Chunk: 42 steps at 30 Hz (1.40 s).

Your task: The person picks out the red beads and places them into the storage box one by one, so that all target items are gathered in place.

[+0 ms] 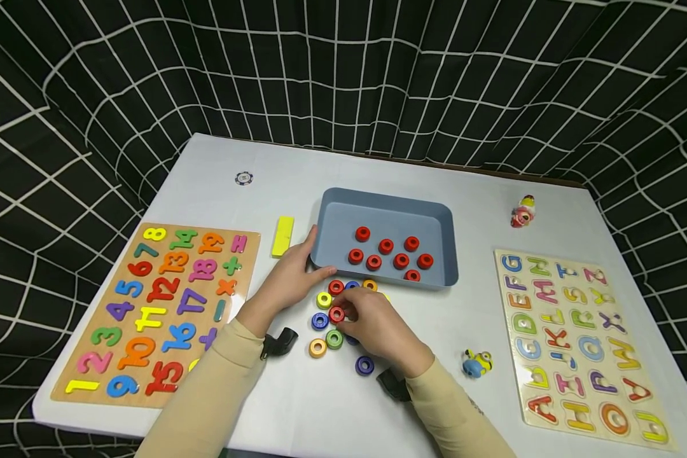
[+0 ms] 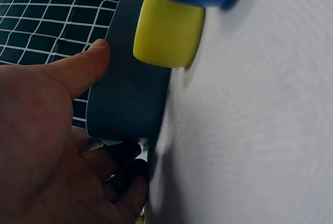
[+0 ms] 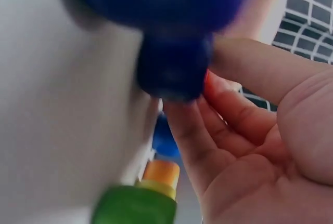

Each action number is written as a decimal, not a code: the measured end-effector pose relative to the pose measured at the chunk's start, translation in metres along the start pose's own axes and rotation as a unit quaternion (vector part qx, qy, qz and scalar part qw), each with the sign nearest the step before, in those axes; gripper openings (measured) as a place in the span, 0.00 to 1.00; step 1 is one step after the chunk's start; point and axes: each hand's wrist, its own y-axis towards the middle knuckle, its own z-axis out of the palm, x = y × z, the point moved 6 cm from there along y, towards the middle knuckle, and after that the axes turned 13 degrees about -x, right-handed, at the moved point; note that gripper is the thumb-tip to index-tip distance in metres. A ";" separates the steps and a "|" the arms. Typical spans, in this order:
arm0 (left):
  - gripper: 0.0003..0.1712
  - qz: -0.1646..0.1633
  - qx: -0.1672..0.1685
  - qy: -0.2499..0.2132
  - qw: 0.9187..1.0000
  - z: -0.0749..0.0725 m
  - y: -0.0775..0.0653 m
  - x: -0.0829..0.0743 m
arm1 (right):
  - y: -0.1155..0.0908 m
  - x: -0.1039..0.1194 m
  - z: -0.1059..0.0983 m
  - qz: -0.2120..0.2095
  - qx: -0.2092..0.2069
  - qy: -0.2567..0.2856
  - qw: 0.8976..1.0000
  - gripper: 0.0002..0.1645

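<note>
My left hand (image 1: 289,277) holds the front left corner of a blue-grey tray (image 1: 389,202), thumb at the rim and fingers along its side; the left wrist view shows the same hand (image 2: 57,146) curled about the tray corner (image 2: 122,99). Several red rings (image 1: 363,234) lie inside the tray. In front of it, my right hand (image 1: 378,321) pinches a red ring (image 1: 336,315), mostly hidden by the fingers in the right wrist view. Loose rings surround that hand, among them a yellow ring (image 1: 324,300), a green ring (image 1: 334,340), an orange ring (image 1: 317,348) and a purple ring (image 1: 364,365).
A number board (image 1: 131,305) lies at left, with a yellow block (image 1: 283,236) and a poker chip (image 1: 243,178) beyond. On the right are a letter board (image 1: 584,350), a blue-and-yellow figurine (image 1: 478,364) and a red figurine (image 1: 523,212). A black grid-patterned curtain (image 1: 332,76) surrounds the table.
</note>
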 end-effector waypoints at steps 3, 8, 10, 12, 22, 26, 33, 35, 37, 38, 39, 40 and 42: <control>0.56 -0.004 -0.001 -0.001 1.000 -0.001 0.000 0.000 | 0.002 -0.001 -0.010 0.012 -0.011 0.021 1.000 0.16; 0.55 -0.009 0.002 0.001 1.000 -0.001 0.000 0.000 | 0.015 -0.011 -0.041 0.036 -0.045 0.056 0.997 0.17; 0.55 -0.007 0.002 0.002 1.000 -0.001 0.000 0.001 | 0.026 -0.018 -0.054 0.046 -0.062 0.060 0.995 0.17; 0.55 -0.006 0.002 0.002 1.000 0.000 0.001 0.001 | 0.040 -0.028 -0.065 0.058 -0.080 0.054 0.994 0.18; 0.56 -0.007 0.009 0.000 1.000 0.009 0.000 0.002 | 0.093 -0.085 -0.080 0.144 -0.117 -0.011 0.983 0.21; 0.56 -0.004 0.008 0.001 1.000 0.010 0.001 0.000 | 0.098 -0.091 -0.081 0.155 -0.132 -0.023 0.979 0.22; 0.55 -0.002 0.007 0.002 1.000 0.008 0.000 -0.003 | 0.100 -0.097 -0.081 0.159 -0.138 -0.038 0.977 0.21; 0.55 -0.002 0.006 0.004 1.000 0.007 0.001 -0.003 | 0.099 -0.095 -0.082 0.160 -0.140 -0.036 0.976 0.20; 0.55 -0.002 0.003 0.004 1.000 0.006 0.001 -0.002 | 0.098 -0.091 -0.084 0.157 -0.142 -0.029 0.977 0.20; 0.55 -0.002 0.002 0.003 1.000 0.005 0.001 -0.001 | 0.098 -0.087 -0.084 0.153 -0.144 -0.025 0.977 0.19; 0.55 -0.002 0.000 0.003 1.000 0.004 0.002 -0.001 | 0.097 -0.083 -0.085 0.145 -0.145 -0.022 0.978 0.19; 0.55 -0.003 -0.001 0.002 1.000 0.003 0.002 0.000 | 0.097 -0.078 -0.084 0.139 -0.144 -0.018 0.980 0.18; 0.55 -0.004 -0.003 0.002 1.000 0.002 0.002 0.001 | 0.094 -0.068 -0.083 0.125 -0.138 -0.009 0.982 0.17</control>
